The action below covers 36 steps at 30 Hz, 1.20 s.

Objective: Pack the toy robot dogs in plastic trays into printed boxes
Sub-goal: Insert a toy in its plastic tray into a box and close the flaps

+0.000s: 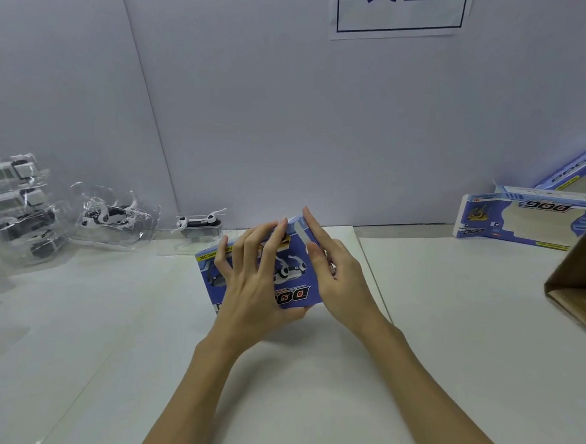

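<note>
A blue printed box (294, 292) with a toy dog picture sits at the middle of the white table. My left hand (254, 286) holds it, fingers spread over its top face and thumb under its near edge. My right hand (332, 271) presses straight fingers against the box's right end flap. Behind the box stands one toy robot dog in a clear plastic tray (199, 227). More trayed dogs lie at the left: one tilted tray (111, 215) and a stack (12, 204).
Flat blue printed boxes (524, 218) lie at the right rear. A brown cardboard carton (583, 283) juts in at the right edge. A white partition wall with a paper sign (402, 5) closes the back.
</note>
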{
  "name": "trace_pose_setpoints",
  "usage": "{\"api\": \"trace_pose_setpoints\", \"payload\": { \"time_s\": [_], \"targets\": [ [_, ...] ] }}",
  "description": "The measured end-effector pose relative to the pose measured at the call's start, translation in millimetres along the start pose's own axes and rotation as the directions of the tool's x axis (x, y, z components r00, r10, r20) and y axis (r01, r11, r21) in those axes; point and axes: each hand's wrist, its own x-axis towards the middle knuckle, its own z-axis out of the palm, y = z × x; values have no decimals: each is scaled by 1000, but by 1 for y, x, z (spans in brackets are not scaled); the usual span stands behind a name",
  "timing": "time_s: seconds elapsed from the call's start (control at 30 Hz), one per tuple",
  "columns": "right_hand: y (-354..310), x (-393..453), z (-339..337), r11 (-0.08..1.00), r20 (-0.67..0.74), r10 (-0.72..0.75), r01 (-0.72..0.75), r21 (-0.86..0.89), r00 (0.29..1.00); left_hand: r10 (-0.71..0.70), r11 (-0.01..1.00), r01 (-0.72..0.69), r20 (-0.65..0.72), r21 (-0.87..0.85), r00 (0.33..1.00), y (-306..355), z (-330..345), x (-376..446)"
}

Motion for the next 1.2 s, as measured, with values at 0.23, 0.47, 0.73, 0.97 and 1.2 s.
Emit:
{"api": "trace_pose_setpoints", "payload": {
  "time_s": [0.23, 0.47, 0.73, 0.97, 1.2],
  "targets": [
    [0, 1, 2, 1000, -10, 13, -13, 11, 1000, -2, 1000, 2, -3, 2, 1000, -3, 2, 0],
    [1, 1, 4, 1000, -15, -8, 8, 5, 1000, 12, 1000, -12, -19, 27, 1000, -5, 5, -1],
    [-3, 0, 9, 996, -1, 44, -44, 81, 999, 48, 997, -45, -47, 69, 998, -3, 7, 0],
    [-11, -3, 16, 986, 95, 67, -81, 145, 993, 67, 995, -62, -61, 81, 996, -5, 5, 0],
    [-29, -7, -1, 929, 23, 14, -21, 369, 1000, -14, 997, 29, -191, 72, 982, -3, -5, 3]
  ]
}}
